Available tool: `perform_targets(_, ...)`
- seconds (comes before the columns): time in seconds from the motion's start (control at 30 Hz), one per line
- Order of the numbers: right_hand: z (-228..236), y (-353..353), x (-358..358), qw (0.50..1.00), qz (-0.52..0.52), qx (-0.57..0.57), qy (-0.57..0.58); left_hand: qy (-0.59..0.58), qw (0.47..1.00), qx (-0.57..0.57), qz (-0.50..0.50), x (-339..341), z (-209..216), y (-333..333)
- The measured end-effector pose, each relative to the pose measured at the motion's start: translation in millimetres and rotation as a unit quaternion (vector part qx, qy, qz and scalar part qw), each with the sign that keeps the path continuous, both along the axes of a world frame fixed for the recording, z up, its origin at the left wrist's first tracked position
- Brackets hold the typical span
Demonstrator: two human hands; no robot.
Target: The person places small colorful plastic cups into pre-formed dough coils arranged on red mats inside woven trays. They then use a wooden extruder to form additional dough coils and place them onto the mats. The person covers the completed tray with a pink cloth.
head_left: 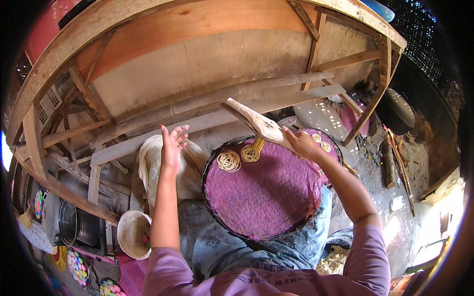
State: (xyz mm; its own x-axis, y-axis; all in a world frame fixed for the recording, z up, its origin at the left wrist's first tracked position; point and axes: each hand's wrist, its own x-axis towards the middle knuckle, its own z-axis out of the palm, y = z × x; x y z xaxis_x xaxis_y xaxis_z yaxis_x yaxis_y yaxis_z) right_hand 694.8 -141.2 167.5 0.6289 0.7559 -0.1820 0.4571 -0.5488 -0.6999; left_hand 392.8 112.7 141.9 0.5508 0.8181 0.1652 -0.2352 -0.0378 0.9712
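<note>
My right hand [299, 144] grips the near right end of a wooden noodle press [260, 123], a long flat handle tilted over the tray. Below the handle, a yellow cylinder [258, 144] points down at a pale coil of thin noodle strands [250, 153]; I cannot tell whether they touch. Beside it lies a larger noodle coil [229, 161]. Both rest on a round purple cloth-covered tray [261, 197] with a dark rim, set on my lap. My left hand [173, 147] is raised left of the tray, fingers spread, holding nothing.
Smaller coils [325, 146] lie on another purple round behind the press. A wooden bench frame [212, 121] spans the far side. On the left stand a white bucket [134, 234] and a dark pot [79, 224]. A dark pan [399, 111] and sticks [399, 167] are at right.
</note>
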Motion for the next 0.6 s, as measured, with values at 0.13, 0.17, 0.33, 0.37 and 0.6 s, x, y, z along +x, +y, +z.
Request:
perform_targets(0.13, 10.6, 3.7, -7.2, 1.0, -0.004, -0.003, -0.019, 0.003, 1.0, 0.006, 0.006, -3.9, 0.2, 3.3)
perform_targets(0.17, 16.5, 3.0, -10.3, 1.0, -0.003, 0.001, -0.03, 0.006, 1.0, 0.016, 0.011, -3.0, 3.7, 1.7)
perform_targets(0.33, 61.3, -26.2, -30.5, 0.999, 0.035, 0.018, -0.022, 0.071, 0.97, 0.224, -0.062, 7.6, 39.6, -44.5)
perform_targets(0.37, 67.7, -36.4, -38.9, 0.998, 0.061, 0.011, -0.03, 0.114, 0.939, 0.316, -0.074, 12.0, 46.1, -63.9)
perform_targets(0.6, 59.9, -134.5, -139.2, 0.958, 0.255, -0.055, -0.116, 0.104, 0.815, 0.349, -0.45, 16.8, 34.6, -203.6)
